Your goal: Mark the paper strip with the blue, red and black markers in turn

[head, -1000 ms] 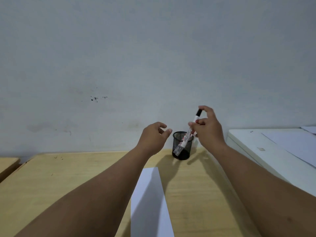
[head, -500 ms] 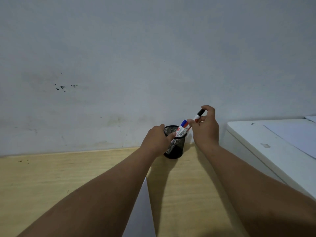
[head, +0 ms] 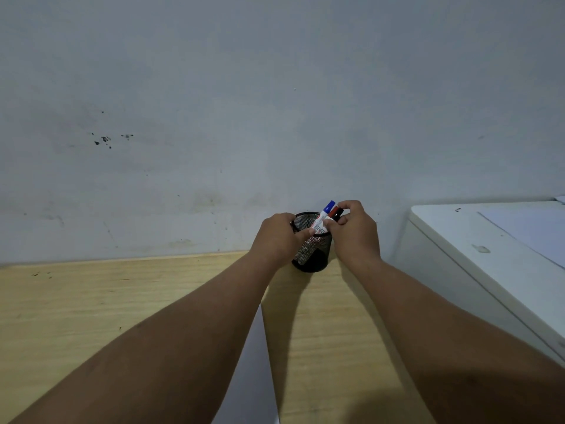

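A black mesh pen cup [head: 315, 255] stands on the wooden table by the wall. The blue marker [head: 329, 206], red marker [head: 332, 212] and black marker [head: 338, 213] stick out of it, leaning right. My left hand [head: 279, 237] grips the cup's left rim with its thumb over the edge. My right hand [head: 354, 231] pinches the black marker's top, its body down inside the cup. The white paper strip [head: 253, 377] lies between my forearms, partly hidden by my left arm.
The wooden table [head: 91, 301] ends at a grey-white wall just behind the cup. A white cabinet [head: 477, 264] stands against the table's right side, with a paper sheet [head: 532, 231] on top.
My right hand has lowered the black marker into the cup beside the blue and red ones. My left hand moved forward and took hold of the cup's rim.
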